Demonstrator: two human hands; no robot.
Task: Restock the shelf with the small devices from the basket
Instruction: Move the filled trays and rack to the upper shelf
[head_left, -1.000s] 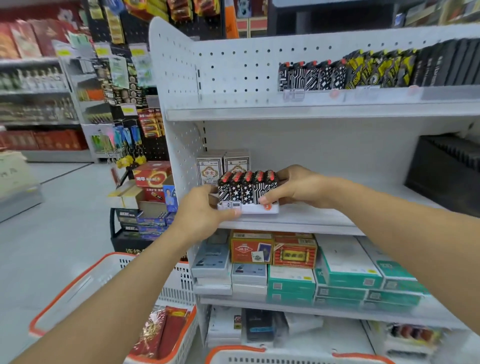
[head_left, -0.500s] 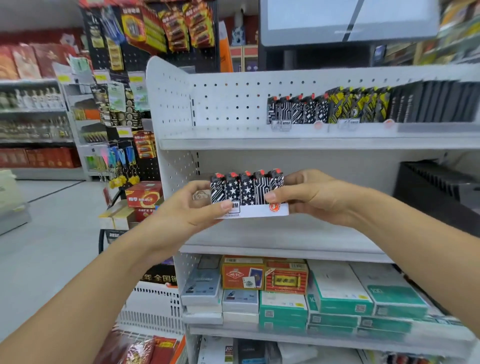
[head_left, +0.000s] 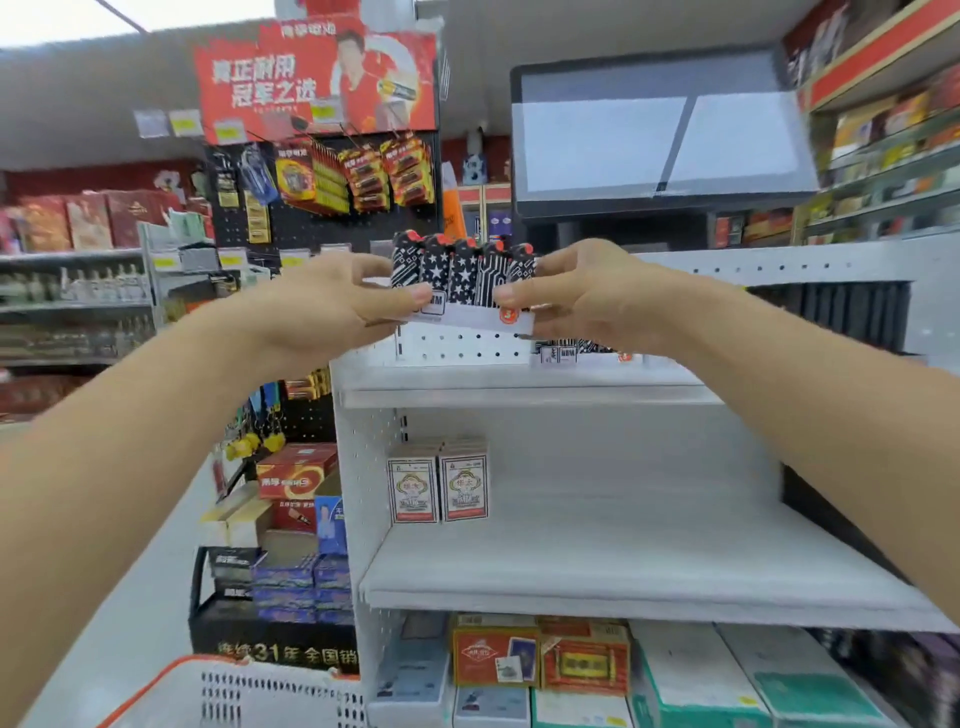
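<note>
Frame centre: left hand (head_left: 332, 306) & right hand (head_left: 576, 296) each pinch an end of the tray of small devices (head_left: 462, 283), held above the top shelf (head_left: 519, 389), not yet set down. Basket (head_left: 249, 691) at bottom left; contents not visible, so remaining stock unclear.

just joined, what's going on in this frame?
A person is restocking a shop shelf. Both hands, left hand and right hand, grip the ends of a white display tray of black-and-white patterned lighters with red tops, holding it up in the air above the white metal top shelf. It is not set down yet. A white basket with an orange rim sits below.
</note>
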